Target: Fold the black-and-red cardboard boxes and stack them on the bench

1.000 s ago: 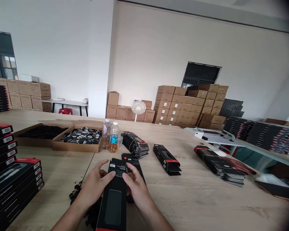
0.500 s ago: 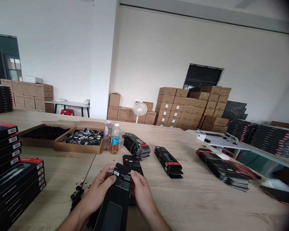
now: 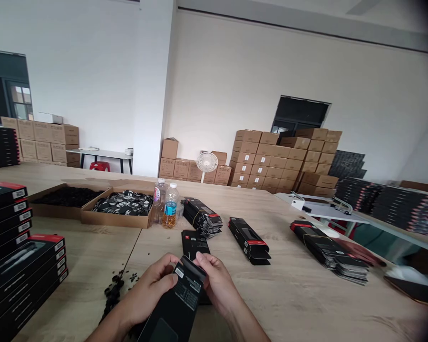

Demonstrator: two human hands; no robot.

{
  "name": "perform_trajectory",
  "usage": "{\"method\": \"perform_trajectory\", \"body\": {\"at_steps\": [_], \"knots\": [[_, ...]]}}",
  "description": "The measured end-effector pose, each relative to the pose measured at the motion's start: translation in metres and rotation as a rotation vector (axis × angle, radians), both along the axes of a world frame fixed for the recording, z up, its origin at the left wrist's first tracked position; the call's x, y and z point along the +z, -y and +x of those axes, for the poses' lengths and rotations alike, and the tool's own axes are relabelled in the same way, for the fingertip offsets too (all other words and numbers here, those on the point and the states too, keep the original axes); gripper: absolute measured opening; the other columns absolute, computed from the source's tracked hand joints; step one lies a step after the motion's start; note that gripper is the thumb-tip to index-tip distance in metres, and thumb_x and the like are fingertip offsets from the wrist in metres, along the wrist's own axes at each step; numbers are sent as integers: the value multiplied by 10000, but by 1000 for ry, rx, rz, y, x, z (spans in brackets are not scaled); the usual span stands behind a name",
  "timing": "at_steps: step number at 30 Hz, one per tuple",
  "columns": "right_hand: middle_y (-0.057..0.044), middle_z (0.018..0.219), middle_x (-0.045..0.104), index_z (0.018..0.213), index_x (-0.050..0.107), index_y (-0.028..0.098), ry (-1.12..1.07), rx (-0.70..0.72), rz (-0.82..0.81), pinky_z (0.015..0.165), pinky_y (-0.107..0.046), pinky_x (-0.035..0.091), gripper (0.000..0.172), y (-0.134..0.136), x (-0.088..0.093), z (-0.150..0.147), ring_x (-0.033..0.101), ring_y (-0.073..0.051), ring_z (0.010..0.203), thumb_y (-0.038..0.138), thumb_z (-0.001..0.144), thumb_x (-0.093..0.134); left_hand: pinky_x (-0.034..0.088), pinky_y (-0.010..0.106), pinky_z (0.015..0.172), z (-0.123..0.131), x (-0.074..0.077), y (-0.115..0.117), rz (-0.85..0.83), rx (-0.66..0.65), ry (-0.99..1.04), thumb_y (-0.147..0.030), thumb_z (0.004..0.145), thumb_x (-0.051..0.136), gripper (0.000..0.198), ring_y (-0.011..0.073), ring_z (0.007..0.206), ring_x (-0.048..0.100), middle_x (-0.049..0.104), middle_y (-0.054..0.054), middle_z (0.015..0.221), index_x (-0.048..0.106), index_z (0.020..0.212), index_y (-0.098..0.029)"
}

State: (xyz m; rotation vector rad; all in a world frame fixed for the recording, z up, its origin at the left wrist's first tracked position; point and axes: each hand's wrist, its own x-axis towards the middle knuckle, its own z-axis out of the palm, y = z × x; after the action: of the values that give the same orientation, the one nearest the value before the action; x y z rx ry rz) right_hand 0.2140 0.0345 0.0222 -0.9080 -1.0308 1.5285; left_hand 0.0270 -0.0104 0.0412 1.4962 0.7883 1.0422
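Shifts lower and farther right than half a second ago, with the printed end of the black carton (image 3: 180, 297) drawn nearer the body and its end flap (image 3: 194, 268) now bent over. Lies between both hands, above the table (image 3: 271, 304), long axis slanting from the bottom of view up, away and to the right, flap end foremost. Gripped along the left edge by the left hand (image 3: 157, 282), half closed, thumb on the printed face beside the barcode label (image 3: 179, 272), fingers mostly hidden. Pinched at the right end of the flap by the right hand (image 3: 216, 280), the nearer one there, digits drawn close together; cannot tell the placing of its lower fingers. Partly hides, with the hands, another black carton (image 3: 195, 241) just beyond. Has small black parts (image 3: 112, 290) near the left forearm, an open-ended carton (image 3: 248, 240) farther right, and a banded bundle (image 3: 203, 217) behind. Shows no clear shift among these surroundings.
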Motion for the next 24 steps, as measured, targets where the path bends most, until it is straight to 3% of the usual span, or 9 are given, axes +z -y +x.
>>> {"method": "perform_trajectory", "body": {"at_steps": [3,5,9,12,19,24], "knots": [[51,557,564,675,628,170,-31,83,-180,459,-197,279,384,1,-4,0,453,-82,480,475,614,853,396,285,788,1,-1,0,40,-21,-42,-316,895,518,160,180,866,548,621,2,885,583,989,-204],[64,535,535,697,630,170,9,111,-191,436,-195,208,373,2,-4,1,398,-67,440,450,608,860,401,291,784,1,-4,0,22,-16,-60,-326,899,515,247,186,868,563,636,9,912,573,1113,-216],[47,582,584,685,650,165,66,84,-21,508,-213,294,367,5,2,0,454,-84,510,429,575,880,397,297,764,-1,-13,-2,-15,69,-105,-344,896,528,502,195,860,578,646,14,954,425,1381,-269],[37,594,592,657,670,162,109,103,89,584,-238,343,343,7,7,0,468,-101,562,449,618,853,392,298,770,-2,-16,-2,12,86,-96,-350,900,523,579,196,868,567,632,14,954,362,1453,-289],[20,614,605,648,700,168,122,89,155,629,-259,369,341,10,11,0,489,-127,600,487,661,818,414,293,784,4,-9,-1,22,76,8,-364,883,567,465,189,868,550,624,17,934,531,1333,-256],[-67,922,713,935,769,202,166,116,271,814,-343,456,454,19,23,-6,625,-230,868,615,823,619,434,289,804,5,-4,0,39,117,207,-396,883,578,363,191,892,563,641,21,945,601,1210,-240]]}}
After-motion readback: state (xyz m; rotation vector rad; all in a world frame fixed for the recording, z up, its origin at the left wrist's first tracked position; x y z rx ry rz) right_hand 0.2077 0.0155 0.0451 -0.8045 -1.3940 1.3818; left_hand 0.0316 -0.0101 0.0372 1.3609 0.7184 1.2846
